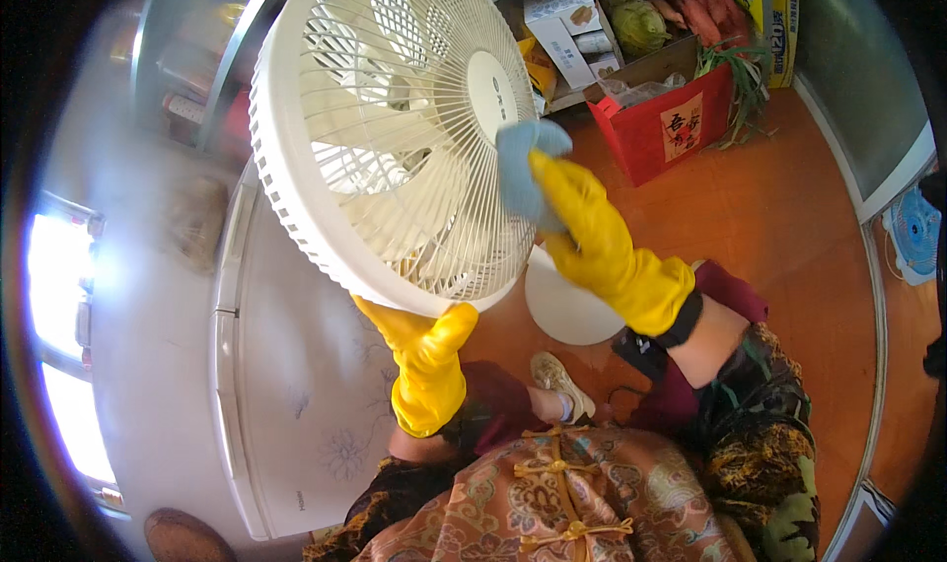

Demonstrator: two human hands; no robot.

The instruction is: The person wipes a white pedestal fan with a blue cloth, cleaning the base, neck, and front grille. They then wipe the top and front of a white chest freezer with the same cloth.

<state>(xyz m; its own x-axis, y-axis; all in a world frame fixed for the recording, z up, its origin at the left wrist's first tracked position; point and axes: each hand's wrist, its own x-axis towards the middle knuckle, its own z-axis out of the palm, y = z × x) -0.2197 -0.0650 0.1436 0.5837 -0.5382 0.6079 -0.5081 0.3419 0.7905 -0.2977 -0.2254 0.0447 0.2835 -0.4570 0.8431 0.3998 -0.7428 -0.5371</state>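
A white floor fan [399,140] with a wire grille fills the upper middle, its round base [570,303] resting on the floor below. My left hand [429,362], in a yellow rubber glove, grips the lower rim of the fan's housing, thumb at the front edge. My right hand [607,244], gloved in the same way, holds a light blue cloth [527,166] against the front of the grille, beside the centre cap. The fan blades show behind the wires. The cloth and glove hide part of the grille's right side.
A white Haier refrigerator [311,414] stands at the left. Beyond the fan, a shelf holds a cardboard box [566,29] and a cabbage [635,24]. A red paper bag [666,122] with green onions [740,81] beside it is on the floor. A small blue fan [915,229] stands far right.
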